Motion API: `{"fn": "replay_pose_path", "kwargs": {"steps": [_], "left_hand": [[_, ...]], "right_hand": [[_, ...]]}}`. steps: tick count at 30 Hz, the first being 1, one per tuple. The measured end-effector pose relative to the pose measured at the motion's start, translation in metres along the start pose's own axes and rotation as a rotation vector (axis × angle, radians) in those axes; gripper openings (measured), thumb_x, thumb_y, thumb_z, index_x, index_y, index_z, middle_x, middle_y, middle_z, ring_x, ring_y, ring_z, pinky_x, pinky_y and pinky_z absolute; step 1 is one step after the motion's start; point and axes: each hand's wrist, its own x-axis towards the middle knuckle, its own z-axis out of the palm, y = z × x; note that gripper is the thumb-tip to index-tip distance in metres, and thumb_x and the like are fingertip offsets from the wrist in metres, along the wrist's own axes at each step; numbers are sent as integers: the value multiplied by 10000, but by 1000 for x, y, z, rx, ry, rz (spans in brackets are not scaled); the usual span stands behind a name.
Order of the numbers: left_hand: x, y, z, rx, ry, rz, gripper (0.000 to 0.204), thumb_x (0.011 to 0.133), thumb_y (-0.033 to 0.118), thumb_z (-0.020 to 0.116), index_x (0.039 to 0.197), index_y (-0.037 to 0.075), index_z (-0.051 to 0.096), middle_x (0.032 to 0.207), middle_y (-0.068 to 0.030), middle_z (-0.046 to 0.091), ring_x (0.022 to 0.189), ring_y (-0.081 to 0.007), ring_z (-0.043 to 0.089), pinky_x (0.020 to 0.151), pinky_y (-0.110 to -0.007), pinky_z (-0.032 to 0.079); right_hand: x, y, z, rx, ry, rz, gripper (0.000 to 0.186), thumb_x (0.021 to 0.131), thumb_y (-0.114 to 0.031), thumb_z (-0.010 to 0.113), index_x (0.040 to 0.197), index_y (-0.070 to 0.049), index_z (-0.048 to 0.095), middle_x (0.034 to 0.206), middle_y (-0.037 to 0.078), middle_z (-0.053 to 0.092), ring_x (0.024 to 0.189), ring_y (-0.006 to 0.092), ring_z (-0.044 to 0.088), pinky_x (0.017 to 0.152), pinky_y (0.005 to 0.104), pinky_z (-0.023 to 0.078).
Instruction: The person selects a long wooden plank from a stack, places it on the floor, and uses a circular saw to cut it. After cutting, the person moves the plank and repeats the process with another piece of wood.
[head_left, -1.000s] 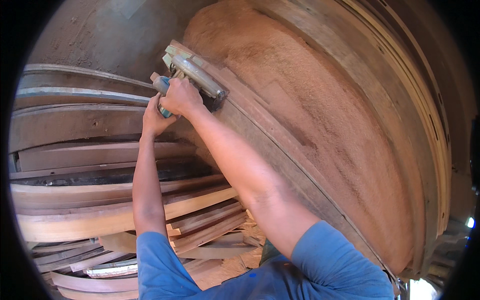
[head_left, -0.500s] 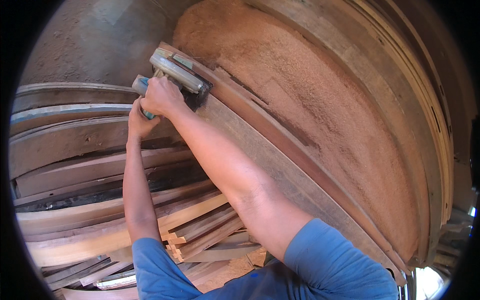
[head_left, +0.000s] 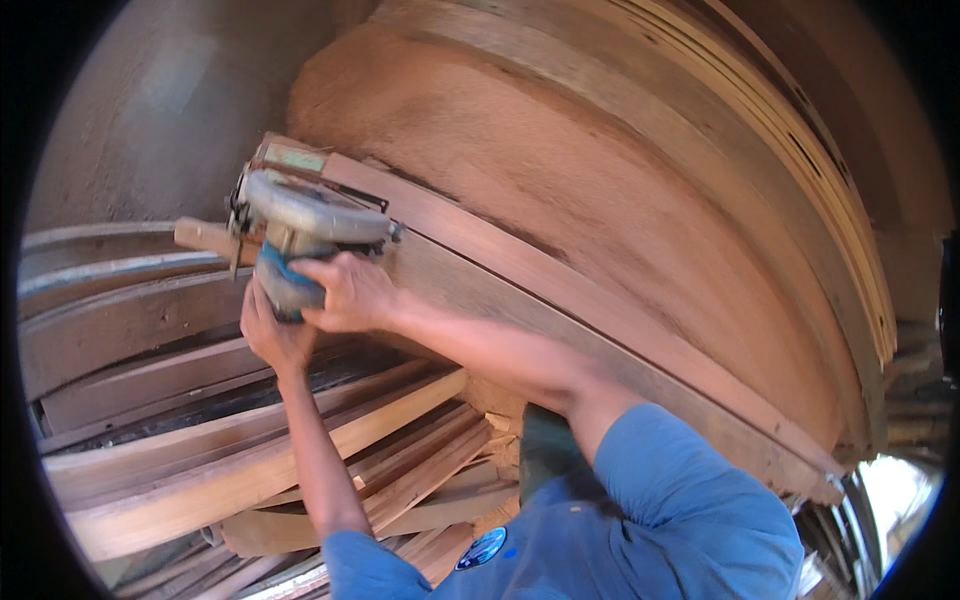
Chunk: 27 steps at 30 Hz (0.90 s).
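A circular saw [head_left: 305,215] with a silver guard and a teal-and-grey motor body rests at the far left end of a long reddish plank [head_left: 560,270]. My right hand [head_left: 352,292] is closed on the saw near its motor body. From below, my left hand [head_left: 275,330] cups the motor body, fingers against its side. A dark narrow line runs between the plank and the brown board [head_left: 500,300] on its near side. Motion blurs the saw and hands, and the blade is hidden.
Reddish sawdust [head_left: 560,170] lies heaped beyond the plank. Curved timbers [head_left: 760,130] stand along the far right. Stacked boards [head_left: 130,330] fill the left side, with pale curved pieces [head_left: 250,450] nearer me. A short wooden piece [head_left: 205,237] juts out left of the saw.
The saw and both hands have come nearer and left in the picture, and the saw is turned differently. The whole view has shifted. The dark line along the plank shows more clearly.
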Motion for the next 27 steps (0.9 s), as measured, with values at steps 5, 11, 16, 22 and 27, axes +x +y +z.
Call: {"fn": "replay_pose_path", "kwargs": {"steps": [5, 11, 16, 22, 27], "left_hand": [[-52, 157, -75, -169, 31, -24, 861, 716, 479, 880, 1373, -14, 622, 1331, -235, 658, 1169, -443, 651, 992, -503, 519], [-75, 303, -148, -515, -119, 87, 933, 715, 465, 896, 1454, -6, 575, 1368, -223, 637, 1242, -415, 613, 1076, -504, 453], [-88, 395, -180, -1166, -349, 228, 745, 938, 425, 745, 1509, 1, 523, 1399, -210, 632, 1319, -350, 590, 1139, -468, 417], [-179, 505, -145, -1245, -586, -53, 540, 1140, 390, 413, 1483, -6, 543, 1382, -189, 648, 1303, -293, 603, 1098, -441, 454], [-261, 636, -128, -1156, -872, 87, 511, 1132, 364, 448, 1440, -22, 580, 1388, -193, 642, 1269, -293, 610, 1087, -418, 459]], "right_hand": [[-124, -64, -118, -5, -8, -88, 585, 715, -210, 825, 1263, -59, 683, 909, 254, 748, 828, 430, 741, 755, 504, 622], [-263, -154, -238, -215, 219, 33, 594, 714, -194, 824, 1267, -33, 680, 962, 241, 752, 877, 415, 740, 762, 473, 611], [-428, -228, -344, -338, 579, 148, 591, 729, -203, 823, 1268, -11, 676, 1005, 236, 753, 897, 402, 745, 797, 465, 606], [-698, -313, -397, -659, 1125, 302, 612, 741, -199, 815, 1288, 35, 672, 1061, 221, 773, 969, 331, 775, 867, 415, 609], [-894, -386, -388, -712, 1647, 696, 481, 759, -137, 732, 1209, 35, 718, 1082, 178, 772, 1008, 270, 748, 951, 403, 564]]}}
